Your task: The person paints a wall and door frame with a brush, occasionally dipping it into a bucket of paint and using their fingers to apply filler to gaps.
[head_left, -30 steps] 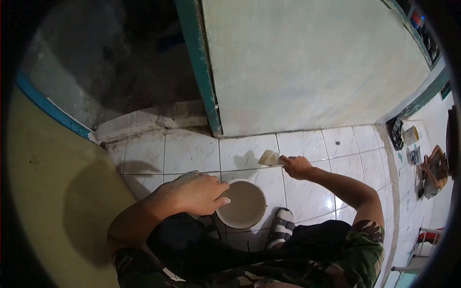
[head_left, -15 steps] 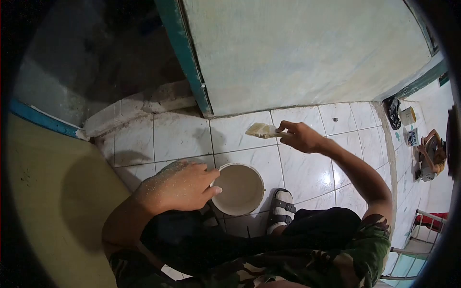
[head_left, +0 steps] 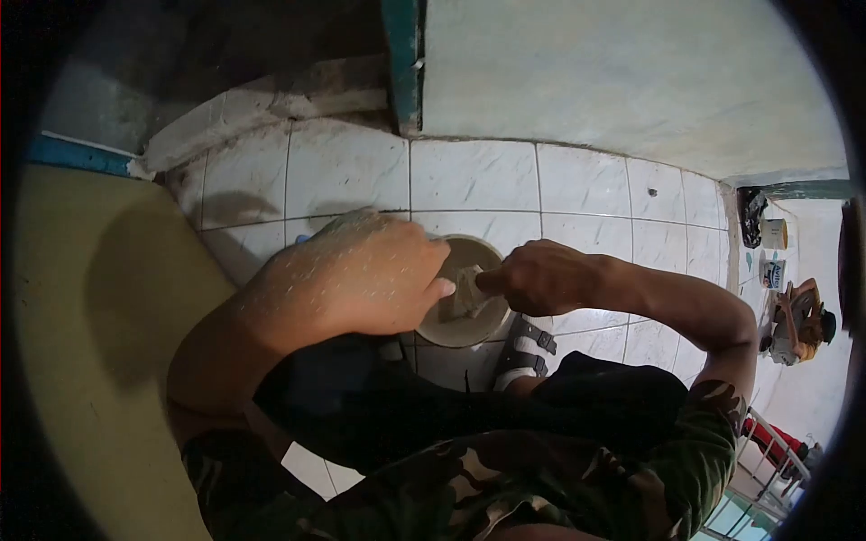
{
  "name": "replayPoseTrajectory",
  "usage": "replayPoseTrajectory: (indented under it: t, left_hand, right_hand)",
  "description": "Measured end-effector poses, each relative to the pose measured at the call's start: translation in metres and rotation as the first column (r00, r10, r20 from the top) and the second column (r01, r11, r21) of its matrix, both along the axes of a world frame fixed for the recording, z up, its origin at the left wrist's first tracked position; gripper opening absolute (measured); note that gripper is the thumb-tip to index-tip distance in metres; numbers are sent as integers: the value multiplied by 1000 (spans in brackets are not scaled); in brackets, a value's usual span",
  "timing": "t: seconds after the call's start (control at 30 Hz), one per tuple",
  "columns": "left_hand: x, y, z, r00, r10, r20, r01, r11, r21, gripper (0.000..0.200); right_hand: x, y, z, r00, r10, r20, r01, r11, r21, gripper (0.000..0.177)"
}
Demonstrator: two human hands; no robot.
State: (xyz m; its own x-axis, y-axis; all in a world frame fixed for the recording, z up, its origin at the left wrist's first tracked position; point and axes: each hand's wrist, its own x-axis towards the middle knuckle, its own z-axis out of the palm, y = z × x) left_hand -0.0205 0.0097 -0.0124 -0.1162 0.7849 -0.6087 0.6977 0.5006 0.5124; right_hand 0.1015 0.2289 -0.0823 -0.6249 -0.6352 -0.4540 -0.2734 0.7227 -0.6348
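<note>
A round bucket (head_left: 451, 335) stands on the tiled floor between my feet. My left hand (head_left: 361, 275), speckled with pale paint, is curled at the bucket's left rim, its fingers closed on that rim. My right hand (head_left: 541, 278) is at the right side of the bucket, its fingers wrapped round the handle of a flat brush. The pale bristles of the brush (head_left: 468, 293) are down inside the bucket's opening. How deep the contents lie is hard to make out.
A pale wall (head_left: 613, 81) and a green door frame (head_left: 403, 72) rise ahead. On the left is a yellow wall (head_left: 99, 298). Another person (head_left: 798, 323) crouches at the far right near a labelled tub (head_left: 773, 274), a second tub and a black bag (head_left: 751, 216).
My right hand has moved left and down, bringing the brush from above the floor into the bucket. The view has shifted, so the wall and door frame sit higher.
</note>
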Motion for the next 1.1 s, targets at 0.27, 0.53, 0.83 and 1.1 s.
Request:
replayPoseTrajectory:
  t: [0.27,0.53,0.83,1.1]
  left_hand:
    - [-6,10,0,994,-103,-38,98,988,-117,38]
    - [-7,5,0,993,-111,-32,109,992,-63,38]
    - [-14,5,18,997,-43,70,45,999,-25,38]
    - [-14,5,13,997,-61,55,63,997,-37,39]
  right_hand:
    - [1,-58,-75,967,246,-58,-219,930,295,28]
    - [24,-56,-174,959,148,-241,-78,958,277,13]
    - [37,-54,-200,879,256,-401,-125,938,325,16]
    - [29,-61,-189,979,-165,-123,179,977,113,17]
